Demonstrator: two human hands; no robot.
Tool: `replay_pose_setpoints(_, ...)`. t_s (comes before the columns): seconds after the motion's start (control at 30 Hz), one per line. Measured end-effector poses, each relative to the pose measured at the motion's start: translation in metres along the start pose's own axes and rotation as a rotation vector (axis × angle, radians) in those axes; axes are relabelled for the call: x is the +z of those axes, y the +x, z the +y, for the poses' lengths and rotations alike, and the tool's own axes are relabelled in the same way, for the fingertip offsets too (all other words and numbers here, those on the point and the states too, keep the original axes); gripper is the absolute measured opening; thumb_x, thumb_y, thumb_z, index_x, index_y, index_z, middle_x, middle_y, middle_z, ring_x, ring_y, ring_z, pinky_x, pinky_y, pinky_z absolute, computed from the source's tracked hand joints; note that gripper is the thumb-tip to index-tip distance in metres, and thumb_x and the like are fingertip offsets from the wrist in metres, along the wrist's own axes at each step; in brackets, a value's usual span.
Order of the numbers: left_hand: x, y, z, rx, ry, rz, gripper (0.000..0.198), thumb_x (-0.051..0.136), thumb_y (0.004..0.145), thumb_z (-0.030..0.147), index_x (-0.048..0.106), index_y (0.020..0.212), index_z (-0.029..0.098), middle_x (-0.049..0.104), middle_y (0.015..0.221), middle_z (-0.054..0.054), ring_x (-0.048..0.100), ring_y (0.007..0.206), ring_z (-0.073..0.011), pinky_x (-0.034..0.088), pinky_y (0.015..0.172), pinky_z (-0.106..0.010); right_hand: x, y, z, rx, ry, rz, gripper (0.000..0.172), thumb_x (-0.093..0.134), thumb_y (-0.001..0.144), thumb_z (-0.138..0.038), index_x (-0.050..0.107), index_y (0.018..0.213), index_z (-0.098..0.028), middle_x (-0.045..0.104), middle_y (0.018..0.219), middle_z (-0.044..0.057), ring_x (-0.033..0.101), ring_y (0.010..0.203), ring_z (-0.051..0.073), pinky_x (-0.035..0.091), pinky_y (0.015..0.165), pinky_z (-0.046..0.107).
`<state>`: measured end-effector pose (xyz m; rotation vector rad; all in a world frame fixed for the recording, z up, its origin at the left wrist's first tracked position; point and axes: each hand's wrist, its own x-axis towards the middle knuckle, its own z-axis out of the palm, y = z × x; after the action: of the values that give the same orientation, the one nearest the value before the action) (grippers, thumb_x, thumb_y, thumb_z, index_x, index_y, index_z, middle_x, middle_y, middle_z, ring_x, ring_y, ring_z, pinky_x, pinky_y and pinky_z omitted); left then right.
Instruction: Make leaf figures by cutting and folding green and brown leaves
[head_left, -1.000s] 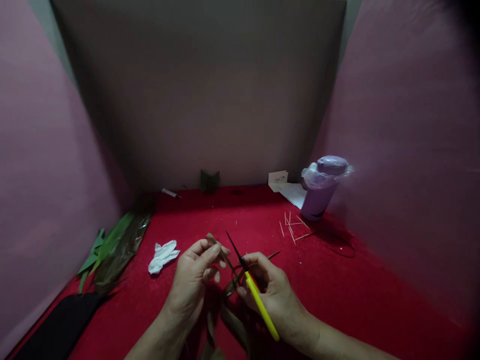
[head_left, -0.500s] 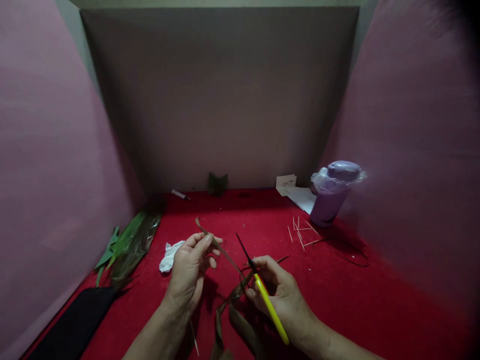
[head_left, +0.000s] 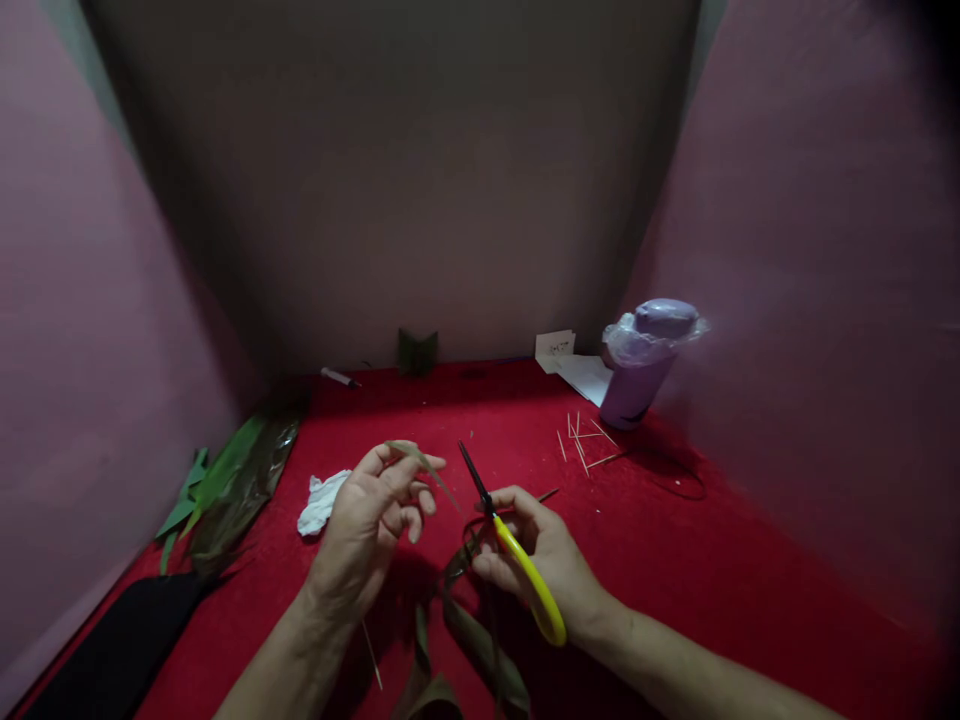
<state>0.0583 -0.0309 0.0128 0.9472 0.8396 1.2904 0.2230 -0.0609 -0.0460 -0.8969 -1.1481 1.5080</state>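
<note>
My left hand (head_left: 379,505) pinches a thin brownish-green leaf strip (head_left: 427,462) between thumb and forefinger, the other fingers loosely curled. The strip slants down to the right, towards my right hand (head_left: 536,555). That hand carries yellow-handled scissors (head_left: 529,580), their dark blades together and pointing up and away. Below the blades, its thumb and fingers also grip a folded dried leaf (head_left: 480,640), whose broad ends hang towards me. Whether the strip still joins this leaf I cannot tell. A crumpled white tissue (head_left: 322,503) lies just left of my left hand.
Several toothpicks (head_left: 579,455) lie right of centre, before a purple container (head_left: 637,390) topped with clear plastic. White papers (head_left: 585,378), a folded green leaf shape (head_left: 417,352) and a syringe (head_left: 340,378) sit at the back. Leaves (head_left: 240,480) and a black object (head_left: 120,645) line the left.
My left hand's strip now sits further from the scissors, its lower end no longer reaching down to the right hand. The whole scene has shifted left and slightly up as the camera turned.
</note>
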Motion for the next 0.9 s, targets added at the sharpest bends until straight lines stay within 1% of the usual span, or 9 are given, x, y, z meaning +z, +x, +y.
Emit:
replay_pose_setpoints(0.07,0.0,-0.002,-0.003,-0.027,0.051,-0.098,0.035,0.071,0.065,0.018,0.056,0.097,0.018,0.068,0.09,-0.007,0.059,0.055,-0.0109,0.04,0.036,-0.017,-0.001,0.001,-0.004,0.026,0.044,-0.039,0.046,0.078,0.057,-0.027,0.045,0.089,-0.02,0.05,0.056,-0.009,0.04,0.046,0.006,0.032,0.046,0.019)
replay_pose_setpoints(0.13,0.0,-0.002,-0.008,-0.053,0.102,-0.15,0.038,0.072,0.063,0.016,0.059,0.099,0.017,0.068,0.088,-0.007,0.059,0.058,-0.0125,0.043,0.038,-0.018,-0.001,0.001,-0.009,0.059,0.062,-0.066,0.048,0.078,0.057,-0.027,0.044,0.09,-0.019,0.052,0.055,-0.009,0.04,0.044,0.005,0.031,0.044,0.018)
replay_pose_setpoints(0.27,0.003,-0.003,-0.016,-0.092,0.234,-0.163,0.016,0.067,0.071,0.025,0.066,0.082,0.013,0.068,0.074,-0.008,0.057,0.051,-0.0117,0.043,0.036,-0.019,-0.003,0.001,-0.013,0.102,0.055,-0.095,0.05,0.078,0.057,-0.028,0.046,0.093,-0.017,0.054,0.056,-0.008,0.041,0.04,0.004,0.031,0.04,0.017)
replay_pose_setpoints(0.4,0.005,0.0,-0.02,-0.101,0.338,-0.087,0.023,0.063,0.074,0.034,0.064,0.068,0.012,0.065,0.061,-0.006,0.056,0.044,-0.0115,0.041,0.034,-0.019,-0.008,0.002,-0.009,0.129,0.08,-0.132,0.05,0.079,0.055,-0.026,0.047,0.094,-0.018,0.055,0.059,-0.008,0.043,0.042,0.005,0.033,0.041,0.017)
replay_pose_setpoints(0.57,-0.003,0.006,-0.023,-0.117,0.338,0.104,0.026,0.063,0.071,0.038,0.06,0.065,0.013,0.062,0.049,-0.002,0.051,0.032,-0.0095,0.035,0.028,-0.018,-0.008,0.002,-0.007,0.148,0.075,-0.132,0.046,0.077,0.055,-0.023,0.046,0.088,-0.019,0.055,0.058,-0.008,0.044,0.042,0.005,0.035,0.043,0.018)
replay_pose_setpoints(0.63,-0.007,0.008,-0.024,-0.159,0.354,0.174,0.028,0.061,0.072,0.038,0.058,0.061,0.013,0.06,0.043,-0.002,0.049,0.028,-0.01,0.033,0.027,-0.017,-0.007,0.001,-0.008,0.159,0.063,-0.13,0.044,0.076,0.055,-0.022,0.046,0.087,-0.019,0.055,0.057,-0.009,0.044,0.041,0.005,0.035,0.042,0.018)
replay_pose_setpoints(0.7,-0.009,0.01,-0.023,-0.208,0.369,0.212,0.03,0.059,0.073,0.038,0.056,0.057,0.013,0.058,0.039,-0.003,0.048,0.027,-0.0105,0.032,0.026,-0.017,-0.007,0.0,-0.008,0.175,0.06,-0.135,0.043,0.075,0.056,-0.023,0.046,0.087,-0.019,0.054,0.057,-0.009,0.044,0.041,0.005,0.034,0.041,0.017)
replay_pose_setpoints(0.8,-0.009,0.01,-0.02,-0.223,0.353,0.214,0.033,0.055,0.075,0.042,0.059,0.061,0.011,0.059,0.042,-0.004,0.05,0.029,-0.0105,0.033,0.028,-0.017,-0.008,0.0,-0.006,0.19,0.069,-0.153,0.042,0.074,0.058,-0.023,0.045,0.089,-0.019,0.054,0.057,-0.009,0.044,0.04,0.005,0.034,0.039,0.017)
replay_pose_setpoints(0.9,-0.005,0.007,-0.019,-0.207,0.307,0.105,0.033,0.057,0.075,0.043,0.062,0.072,0.011,0.06,0.049,-0.003,0.053,0.036,-0.0105,0.037,0.031,-0.018,-0.01,0.002,-0.006,0.181,0.094,-0.158,0.044,0.074,0.06,-0.024,0.045,0.092,-0.019,0.054,0.056,-0.009,0.044,0.039,0.005,0.033,0.038,0.016)
